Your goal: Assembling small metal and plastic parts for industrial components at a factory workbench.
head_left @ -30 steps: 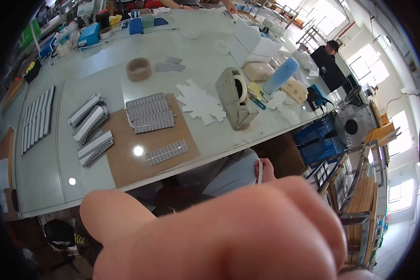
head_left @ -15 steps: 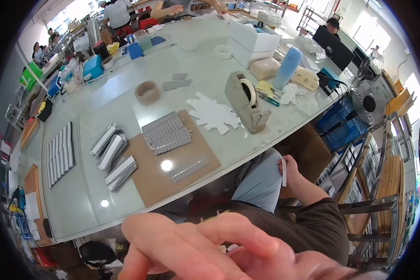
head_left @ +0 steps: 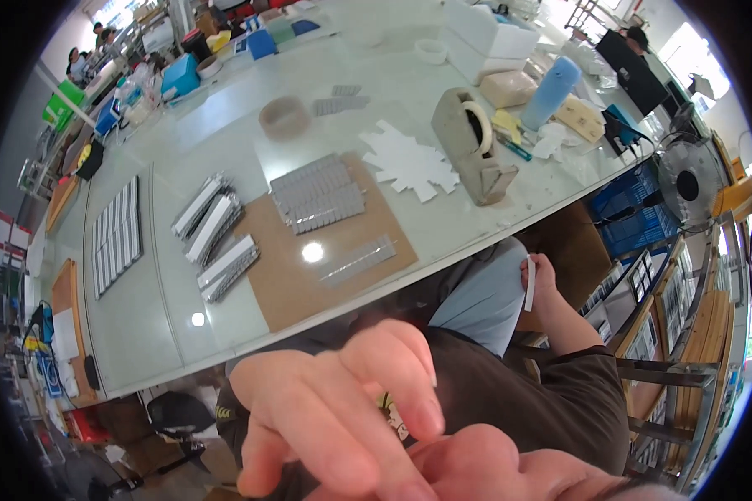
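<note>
My left hand [head_left: 334, 401] is raised close in front of me at the lower edge, its fingers bent and spread apart, with nothing seen in them. Down by my right knee, my right hand [head_left: 544, 274] pinches a narrow white strip [head_left: 530, 288] that hangs from the fingers. On the table before me lies a brown board [head_left: 280, 288]. It carries a block of small grey rectangular pieces [head_left: 317, 196] in rows and, closer to me, one short separate row of grey pieces [head_left: 358, 260]. Past the board's right corner, white paper strips [head_left: 405, 163] are heaped.
Bundles of white and grey strips [head_left: 217, 230] and a striped stack [head_left: 119, 238] lie left of the board. Behind are a tape roll [head_left: 284, 118], a tape dispenser [head_left: 468, 146] and a blue bottle [head_left: 551, 92]. A fan [head_left: 687, 184] and wooden shelving stand at right.
My left hand has moved slightly to the right, its fingers bending further down. The whole view has shifted, so the table appears higher. My right hand still holds the strip by the knee.
</note>
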A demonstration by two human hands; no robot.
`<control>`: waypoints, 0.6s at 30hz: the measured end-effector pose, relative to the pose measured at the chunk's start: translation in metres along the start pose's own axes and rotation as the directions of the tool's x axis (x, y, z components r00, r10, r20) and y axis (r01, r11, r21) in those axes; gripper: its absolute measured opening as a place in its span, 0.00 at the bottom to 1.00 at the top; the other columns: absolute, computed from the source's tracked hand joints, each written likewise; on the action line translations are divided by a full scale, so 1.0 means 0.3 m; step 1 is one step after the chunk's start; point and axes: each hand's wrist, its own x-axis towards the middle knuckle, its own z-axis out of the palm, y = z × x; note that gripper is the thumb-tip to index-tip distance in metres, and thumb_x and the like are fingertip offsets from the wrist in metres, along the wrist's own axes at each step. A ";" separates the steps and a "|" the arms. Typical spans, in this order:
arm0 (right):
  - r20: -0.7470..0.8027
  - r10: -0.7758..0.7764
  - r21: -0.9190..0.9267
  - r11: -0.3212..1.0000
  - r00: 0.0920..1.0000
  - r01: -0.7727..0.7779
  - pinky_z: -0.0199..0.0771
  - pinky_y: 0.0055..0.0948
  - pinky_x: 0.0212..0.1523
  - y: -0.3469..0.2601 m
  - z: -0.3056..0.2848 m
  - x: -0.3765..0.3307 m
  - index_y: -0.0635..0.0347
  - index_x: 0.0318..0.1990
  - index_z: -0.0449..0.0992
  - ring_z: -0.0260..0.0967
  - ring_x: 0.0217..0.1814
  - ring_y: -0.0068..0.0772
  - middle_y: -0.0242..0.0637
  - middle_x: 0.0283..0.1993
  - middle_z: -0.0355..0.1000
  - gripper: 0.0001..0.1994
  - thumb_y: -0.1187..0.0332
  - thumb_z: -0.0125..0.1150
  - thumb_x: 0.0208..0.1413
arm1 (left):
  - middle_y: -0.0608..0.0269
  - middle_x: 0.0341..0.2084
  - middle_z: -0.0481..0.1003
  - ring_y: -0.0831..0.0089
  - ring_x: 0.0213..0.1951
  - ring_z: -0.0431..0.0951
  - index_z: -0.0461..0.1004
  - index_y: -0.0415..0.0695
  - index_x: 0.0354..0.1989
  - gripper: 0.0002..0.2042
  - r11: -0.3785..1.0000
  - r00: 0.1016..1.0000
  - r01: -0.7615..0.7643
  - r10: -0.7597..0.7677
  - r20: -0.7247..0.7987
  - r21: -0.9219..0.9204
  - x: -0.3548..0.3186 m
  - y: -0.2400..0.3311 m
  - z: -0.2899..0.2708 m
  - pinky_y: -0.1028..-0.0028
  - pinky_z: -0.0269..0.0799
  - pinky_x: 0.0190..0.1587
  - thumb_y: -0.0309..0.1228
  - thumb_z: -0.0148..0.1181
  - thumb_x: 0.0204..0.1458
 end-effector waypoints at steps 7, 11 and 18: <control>-0.004 -0.050 0.023 0.998 0.999 0.050 0.57 0.27 0.19 0.028 -0.004 -0.024 0.60 0.22 0.72 0.58 0.16 0.28 0.31 0.15 0.62 0.16 0.58 0.51 0.56 | 0.67 0.28 0.75 0.65 0.33 0.70 0.73 0.42 0.42 0.08 0.744 0.947 0.257 -0.066 -0.315 0.617 -0.261 -0.022 -0.194 0.65 0.65 0.36 0.24 0.62 0.55; -0.112 -0.275 0.088 0.954 0.955 0.285 0.67 0.29 0.35 0.060 0.140 -0.060 0.63 0.26 0.73 0.66 0.28 0.31 0.37 0.24 0.68 0.11 0.66 0.52 0.56 | 0.65 0.30 0.74 0.61 0.34 0.72 0.77 0.45 0.36 0.06 0.260 0.867 0.472 -0.310 -0.390 0.842 -0.478 -0.061 -0.299 0.64 0.67 0.38 0.24 0.65 0.50; 0.383 -0.515 -0.095 0.804 0.767 0.587 0.72 0.25 0.31 0.064 0.429 -0.229 0.61 0.30 0.76 0.72 0.31 0.25 0.35 0.30 0.75 0.03 0.73 0.58 0.54 | 0.64 0.36 0.74 0.60 0.41 0.72 0.76 0.46 0.37 0.10 -0.159 0.946 0.057 -0.308 -0.105 0.986 -0.470 -0.236 -0.341 0.61 0.66 0.43 0.29 0.67 0.45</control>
